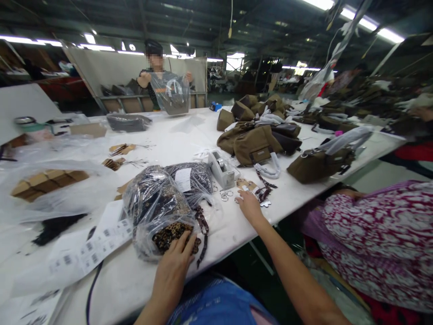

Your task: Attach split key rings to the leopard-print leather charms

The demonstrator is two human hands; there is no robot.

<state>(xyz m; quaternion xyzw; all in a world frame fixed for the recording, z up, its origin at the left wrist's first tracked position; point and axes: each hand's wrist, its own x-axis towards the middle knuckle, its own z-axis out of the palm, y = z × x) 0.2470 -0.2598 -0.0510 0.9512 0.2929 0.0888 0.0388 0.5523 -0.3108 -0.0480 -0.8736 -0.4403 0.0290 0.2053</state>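
My left hand [174, 257] rests with fingers stretched over a leopard-print piece [165, 237] at the mouth of a clear plastic bag [152, 194]. More dark leopard-print pieces fill that bag; its thumb side is partly hidden. My right hand [251, 207] reaches over the table with fingers apart, its tips at a small metal ring beside tan card tags [246, 185]. Several metal rings [225, 195] lie just left of it. A dark patterned strap [202, 225] trails between my hands, and another strap [265, 189] lies beyond my right hand.
A grey tape dispenser [221, 171] stands past the rings. Olive bags [253, 142] are heaped behind, with another bag [321, 162] to the right. Printed label sheets [91, 248] lie left. A person [375, 239] sits at my right; another person across holds a bagged item [172, 95].
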